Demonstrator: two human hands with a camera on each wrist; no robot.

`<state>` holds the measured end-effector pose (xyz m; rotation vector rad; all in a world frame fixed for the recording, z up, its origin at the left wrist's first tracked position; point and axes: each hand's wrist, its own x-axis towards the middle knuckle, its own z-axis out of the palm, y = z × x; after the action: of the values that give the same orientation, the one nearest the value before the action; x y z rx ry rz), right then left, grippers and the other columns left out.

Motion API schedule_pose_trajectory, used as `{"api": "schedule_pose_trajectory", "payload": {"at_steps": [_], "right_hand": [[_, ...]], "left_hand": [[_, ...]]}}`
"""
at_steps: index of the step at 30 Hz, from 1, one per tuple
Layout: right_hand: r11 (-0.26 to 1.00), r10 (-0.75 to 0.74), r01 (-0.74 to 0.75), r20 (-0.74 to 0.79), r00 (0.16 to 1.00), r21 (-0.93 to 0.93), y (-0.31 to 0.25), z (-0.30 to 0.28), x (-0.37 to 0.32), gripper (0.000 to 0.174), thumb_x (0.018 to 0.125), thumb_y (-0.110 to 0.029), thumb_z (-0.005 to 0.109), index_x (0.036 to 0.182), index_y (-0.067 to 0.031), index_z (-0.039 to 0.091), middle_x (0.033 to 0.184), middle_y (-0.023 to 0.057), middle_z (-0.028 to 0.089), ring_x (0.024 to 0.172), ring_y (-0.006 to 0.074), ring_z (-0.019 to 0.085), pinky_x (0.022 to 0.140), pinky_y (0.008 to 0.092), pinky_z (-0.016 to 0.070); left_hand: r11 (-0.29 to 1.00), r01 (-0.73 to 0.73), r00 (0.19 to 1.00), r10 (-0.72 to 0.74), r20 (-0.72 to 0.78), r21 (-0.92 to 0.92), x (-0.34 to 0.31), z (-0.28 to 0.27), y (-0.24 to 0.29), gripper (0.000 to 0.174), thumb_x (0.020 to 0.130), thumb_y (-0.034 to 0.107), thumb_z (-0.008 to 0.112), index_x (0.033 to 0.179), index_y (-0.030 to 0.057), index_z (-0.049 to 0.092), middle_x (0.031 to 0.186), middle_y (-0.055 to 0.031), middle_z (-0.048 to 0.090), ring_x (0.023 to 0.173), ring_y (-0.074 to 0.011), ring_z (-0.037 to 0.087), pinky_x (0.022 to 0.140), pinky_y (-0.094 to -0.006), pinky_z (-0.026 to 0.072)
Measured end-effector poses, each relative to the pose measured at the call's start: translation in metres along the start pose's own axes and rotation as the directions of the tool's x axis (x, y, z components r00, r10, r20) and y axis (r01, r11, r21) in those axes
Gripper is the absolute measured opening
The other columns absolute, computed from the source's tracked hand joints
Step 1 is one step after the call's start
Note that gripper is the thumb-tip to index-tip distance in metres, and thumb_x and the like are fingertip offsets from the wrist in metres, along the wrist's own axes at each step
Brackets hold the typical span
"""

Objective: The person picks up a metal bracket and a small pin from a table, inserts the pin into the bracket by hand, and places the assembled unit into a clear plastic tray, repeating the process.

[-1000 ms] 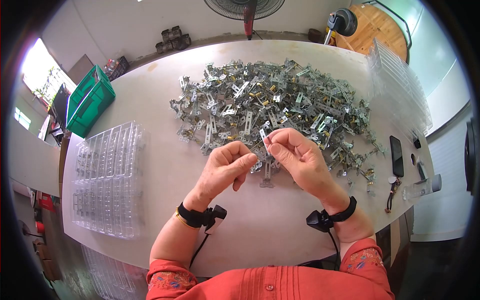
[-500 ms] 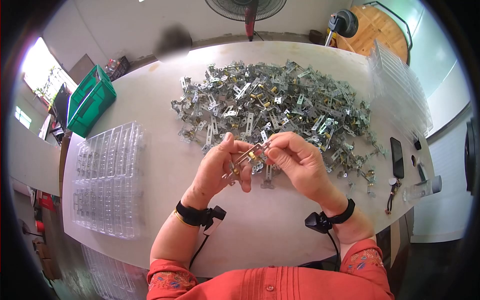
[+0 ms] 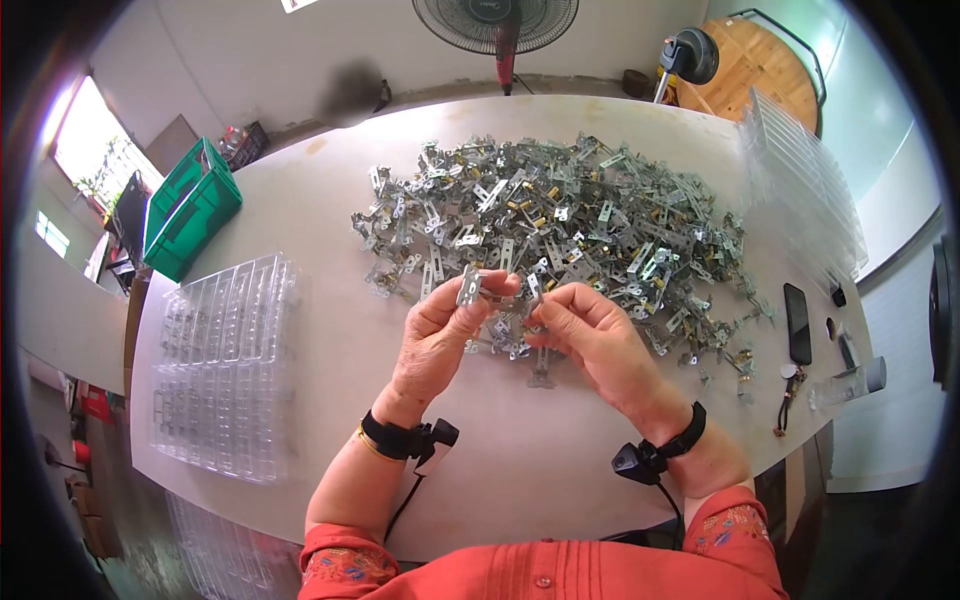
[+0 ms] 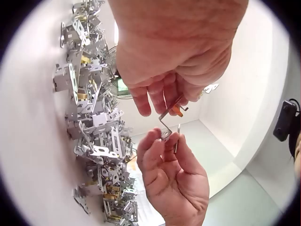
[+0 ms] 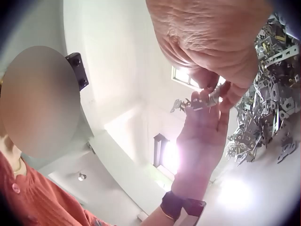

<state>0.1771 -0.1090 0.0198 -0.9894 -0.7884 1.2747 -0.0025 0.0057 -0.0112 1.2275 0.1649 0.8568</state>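
So we've got a metal bracket (image 3: 469, 286) pinched in the left hand (image 3: 428, 335), fingers curled in with hardly any gap. The right hand (image 3: 592, 335) nips a thin metal plate (image 3: 535, 287), thumb against fingers. Both pieces are up over the white table (image 3: 540, 470), by our bracket pile (image 3: 600, 215).

Mid-frame in the head view, a grey perforated metal bracket (image 3: 469, 287) lies tilted in the left fingers (image 4: 156, 98); its bent end reaches the right fingers (image 4: 151, 155). An orange-gold piece (image 4: 177, 111) shows on it. The right fingers pinch a thin metal strip (image 4: 178, 129), seen nearly edge-on in the left wrist view.
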Motion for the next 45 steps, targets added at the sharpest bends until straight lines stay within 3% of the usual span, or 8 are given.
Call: {"api": "schedule_pose_trajectory", "payload": {"at_steps": [6, 9, 14, 30, 37, 41, 43, 45], "right_hand": [[0.882, -0.218, 0.187, -0.023, 0.976, -0.432, -0.003, 0.001, -0.002, 0.013, 0.102, -0.019, 0.063, 0.103, -0.0059, 0.064, 0.085, -0.0048, 0.06, 0.076, 0.0037, 0.055, 0.068, 0.0201, 0.0444], [0.954, -0.075, 0.062, -0.034, 0.997, -0.294, -0.017, 0.014, -0.011, 0.012, 0.101, -0.019, 0.063, 0.102, -0.0064, 0.064, 0.077, -0.0056, 0.058, 0.07, 0.003, 0.053, 0.062, 0.0202, 0.0433], [0.909, -0.141, 0.133, 0.009, 0.99, -0.394, -0.01, 0.014, -0.012, 0.012, 0.101, -0.018, 0.064, 0.1, -0.0059, 0.064, 0.073, -0.0061, 0.056, 0.065, 0.0015, 0.051, 0.056, 0.0197, 0.041], [0.868, -0.129, 0.085, -0.057, 0.99, -0.489, -0.013, 0.016, -0.013, 0.017, 0.099, -0.012, 0.062, 0.114, -0.0053, 0.057, 0.069, -0.005, 0.055, 0.062, 0.001, 0.048, 0.053, 0.0211, 0.0369], [0.888, -0.061, 0.068, 0.03, 0.998, -0.455, -0.008, 0.015, -0.012, 0.015, 0.1, -0.01, 0.061, 0.114, -0.0047, 0.059, 0.07, -0.0048, 0.056, 0.063, 0.0013, 0.049, 0.056, 0.0201, 0.0384], [0.833, -0.163, 0.139, 0.004, 0.987, -0.535, -0.008, 0.016, -0.011, 0.006, 0.098, -0.008, 0.064, 0.102, -0.0047, 0.065, 0.081, -0.0053, 0.057, 0.07, 0.0023, 0.049, 0.062, 0.0195, 0.039], [0.634, -0.316, 0.265, 0.069, 0.946, -0.727, -0.008, 0.011, -0.009, 0.005, 0.096, -0.006, 0.065, 0.101, -0.004, 0.065, 0.088, -0.0035, 0.054, 0.075, 0.0035, 0.048, 0.068, 0.0204, 0.0398], [0.683, -0.282, 0.234, 0.045, 0.958, -0.692, -0.008, 0.012, -0.01, 0.004, 0.095, -0.004, 0.066, 0.098, -0.0032, 0.065, 0.091, -0.002, 0.051, 0.077, 0.0047, 0.047, 0.07, 0.0212, 0.0403]], "left_hand": [[0.99, 0.119, 0.99, -0.113, -0.08, 0.07, -0.002, -0.005, 0.004, 0.027, 0.105, 0.021, 0.054, 0.12, 0.0002, 0.063, 0.106, -0.0095, 0.07, 0.106, -0.0229, 0.067, 0.094, -0.0363, 0.052], [0.988, 0.153, 0.988, -0.152, -0.038, 0.012, -0.002, 0.001, 0.005, 0.026, 0.105, 0.023, 0.055, 0.113, 0.0003, 0.063, 0.096, -0.0073, 0.068, 0.087, -0.0185, 0.068, 0.08, -0.0317, 0.0541], [0.958, 0.27, 0.962, -0.267, -0.048, 0.092, -0.004, 0.006, 0.009, 0.027, 0.105, 0.028, 0.057, 0.102, 0.0024, 0.064, 0.084, -0.0016, 0.065, 0.07, -0.01, 0.06, 0.065, -0.0247, 0.0481], [0.849, 0.283, 0.958, -0.27, -0.093, 0.446, -0.005, 0.012, 0.01, 0.018, 0.102, 0.02, 0.06, 0.099, 0.003, 0.063, 0.08, 0.0019, 0.061, 0.066, -0.0037, 0.052, 0.057, -0.0203, 0.0434], [0.844, 0.102, 0.995, -0.097, -0.037, 0.526, -0.005, 0.013, 0.001, 0.02, 0.098, 0.018, 0.067, 0.09, 0.0009, 0.062, 0.069, 0.0042, 0.047, 0.066, -0.004, 0.04, 0.055, -0.0252, 0.0361], [0.831, 0.069, 0.998, -0.056, -0.039, 0.552, -0.004, 0.012, -0.004, 0.021, 0.095, 0.018, 0.07, 0.088, 0.0006, 0.061, 0.067, -0.0007, 0.05, 0.064, -0.0072, 0.042, 0.054, -0.0283, 0.0381], [0.772, -0.062, 0.998, 0.048, 0.039, 0.632, -0.003, 0.011, -0.008, 0.021, 0.094, 0.016, 0.07, 0.088, -0.0002, 0.06, 0.068, -0.0055, 0.052, 0.063, -0.0107, 0.044, 0.054, -0.0303, 0.0398], [0.769, -0.081, 0.997, 0.067, 0.045, 0.634, -0.004, 0.013, -0.005, 0.02, 0.093, 0.015, 0.071, 0.088, -0.0006, 0.059, 0.07, -0.0085, 0.054, 0.061, -0.0144, 0.045, 0.055, -0.0318, 0.041]]}}
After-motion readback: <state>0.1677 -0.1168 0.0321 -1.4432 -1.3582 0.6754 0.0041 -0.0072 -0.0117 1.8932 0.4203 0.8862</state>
